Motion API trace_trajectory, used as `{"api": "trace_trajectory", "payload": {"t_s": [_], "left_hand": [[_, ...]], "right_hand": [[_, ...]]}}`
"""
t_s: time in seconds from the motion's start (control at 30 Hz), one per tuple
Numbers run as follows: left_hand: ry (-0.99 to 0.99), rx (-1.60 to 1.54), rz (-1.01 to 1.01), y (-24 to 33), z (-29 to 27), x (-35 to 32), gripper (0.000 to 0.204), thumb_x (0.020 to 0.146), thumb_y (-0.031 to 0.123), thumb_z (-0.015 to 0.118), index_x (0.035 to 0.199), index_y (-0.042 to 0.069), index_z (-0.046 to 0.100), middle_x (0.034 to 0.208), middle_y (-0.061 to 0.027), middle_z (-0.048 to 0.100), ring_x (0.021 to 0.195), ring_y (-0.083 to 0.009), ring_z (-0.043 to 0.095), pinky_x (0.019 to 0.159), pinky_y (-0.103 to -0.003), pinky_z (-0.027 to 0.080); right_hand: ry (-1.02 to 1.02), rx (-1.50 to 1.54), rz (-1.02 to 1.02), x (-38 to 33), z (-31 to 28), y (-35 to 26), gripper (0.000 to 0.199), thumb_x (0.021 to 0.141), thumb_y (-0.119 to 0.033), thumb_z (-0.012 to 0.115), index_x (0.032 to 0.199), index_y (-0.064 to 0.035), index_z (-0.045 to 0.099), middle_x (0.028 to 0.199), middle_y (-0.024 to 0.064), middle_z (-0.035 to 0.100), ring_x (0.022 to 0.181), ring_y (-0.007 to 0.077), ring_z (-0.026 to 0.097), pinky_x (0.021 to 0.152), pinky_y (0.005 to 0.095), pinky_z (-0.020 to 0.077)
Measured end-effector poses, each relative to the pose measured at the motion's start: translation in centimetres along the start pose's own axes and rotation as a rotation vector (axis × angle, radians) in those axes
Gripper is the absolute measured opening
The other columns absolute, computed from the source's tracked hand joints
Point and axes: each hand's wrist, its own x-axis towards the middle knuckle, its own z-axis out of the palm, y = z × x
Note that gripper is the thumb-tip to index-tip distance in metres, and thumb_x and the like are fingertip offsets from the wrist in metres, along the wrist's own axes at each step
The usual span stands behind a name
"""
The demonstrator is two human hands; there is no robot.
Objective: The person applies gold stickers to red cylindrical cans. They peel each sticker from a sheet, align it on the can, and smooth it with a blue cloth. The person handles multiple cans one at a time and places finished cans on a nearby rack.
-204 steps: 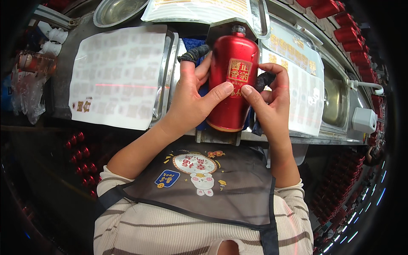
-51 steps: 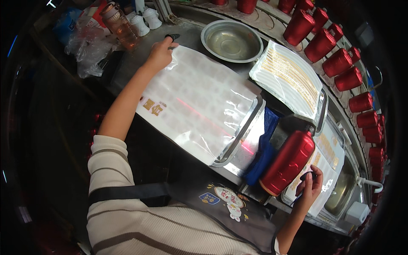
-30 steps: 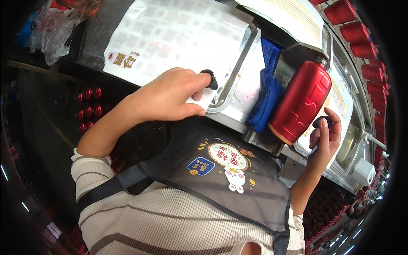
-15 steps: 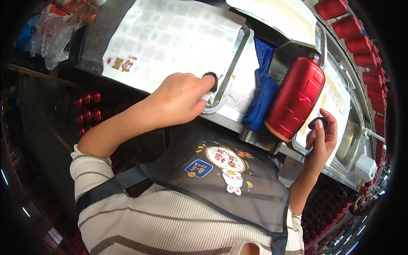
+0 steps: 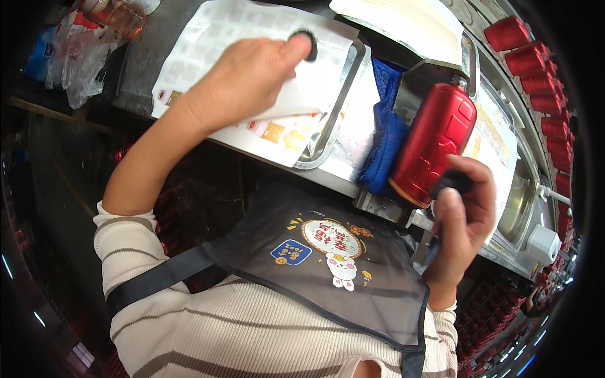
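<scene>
Watching from my remote seat, I have the white sheet [image 5: 305, 91] on the left part of the counter [image 5: 148, 69], its near edge folded up so that gold decals [image 5: 274, 132] show beneath. The left hand [image 5: 246, 79] is over it, fingers pinched tight on the raised sheet, a black cover [image 5: 310, 47] on one of them. Just right of the sheet I get a metal tray's rim [image 5: 339, 120], then a blue cloth [image 5: 384, 135], and beside that the red bottle [image 5: 438, 135], lying aslant, neck pointing away. The right hand [image 5: 463, 214] is by the bottle's near end, fingers curled; whether they grasp anything, I can't tell. Further right, more decal sheets [image 5: 498, 148] lie next to a sink [image 5: 522, 201]. Beyond, there's a striped sheet [image 5: 403, 28], then red bottles in a row [image 5: 535, 60]; far left, a clear plastic bag [image 5: 82, 69].
</scene>
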Motion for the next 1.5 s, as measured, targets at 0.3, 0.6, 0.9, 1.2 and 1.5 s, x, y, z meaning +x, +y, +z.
{"api": "trace_trajectory", "payload": {"t_s": [0.3, 0.6, 0.9, 1.2, 1.5], "left_hand": [[0.074, 0.129, -0.161, 0.3, -5.1, 4.3, 0.012, 0.089, 0.0, 0.054, 0.098, 0.0, 0.045, 0.083, -0.029, 0.062, 0.083, -0.0482, 0.063, 0.069, -0.052, 0.051], [0.294, 0.11, -0.036, -0.4, -7.8, 5.5, 0.016, 0.09, 0.0, 0.059, 0.094, -0.003, 0.044, 0.082, -0.0273, 0.059, 0.081, -0.0468, 0.062, 0.069, -0.047, 0.05], [0.318, 0.031, 0.005, -0.4, -11.0, 5.6, 0.023, 0.08, -0.007, 0.066, 0.082, -0.005, 0.044, 0.073, -0.0186, 0.055, 0.066, -0.0283, 0.06, 0.062, -0.037, 0.047], [0.399, 0.03, -0.011, -0.1, -14.2, 5.7, 0.021, 0.081, -0.008, 0.067, 0.08, -0.004, 0.047, 0.068, -0.0106, 0.057, 0.066, -0.0119, 0.056, 0.062, -0.03, 0.047], [0.689, 0.139, 0.088, 1.0, -16.7, 2.5, 0.01, 0.084, -0.008, 0.064, 0.091, -0.003, 0.058, 0.079, -0.0079, 0.061, 0.072, -0.0142, 0.061, 0.065, -0.029, 0.05]], "right_hand": [[-0.612, -0.205, -0.087, 2.3, 6.2, 1.7, 0.036, 0.09, -0.007, 0.066, 0.125, -0.0014, 0.061, 0.102, 0.0061, 0.064, 0.061, 0.0036, 0.044, 0.054, 0.0216, 0.0373], [-0.635, -0.076, 0.109, 2.8, 7.5, 2.6, 0.034, 0.095, -0.01, 0.065, 0.127, -0.0008, 0.059, 0.1, 0.0045, 0.062, 0.057, 0.0002, 0.043, 0.052, 0.0208, 0.0361], [-0.64, -0.049, 0.191, 2.5, 7.7, 2.3, 0.033, 0.095, -0.008, 0.064, 0.126, -0.0003, 0.059, 0.103, 0.0048, 0.062, 0.061, -0.0003, 0.045, 0.055, 0.0195, 0.0379], [-0.632, 0.019, 0.224, 2.6, 7.7, 3.0, 0.033, 0.095, -0.009, 0.063, 0.127, 0.0006, 0.058, 0.108, 0.0043, 0.062, 0.069, -0.0002, 0.049, 0.062, 0.0179, 0.0418], [-0.622, 0.362, 0.312, 4.6, 6.7, 1.1, 0.051, 0.097, -0.029, 0.062, 0.137, 0.0007, 0.051, 0.098, 0.0078, 0.063, 0.055, 0.005, 0.05, 0.05, 0.0212, 0.0399]]}}
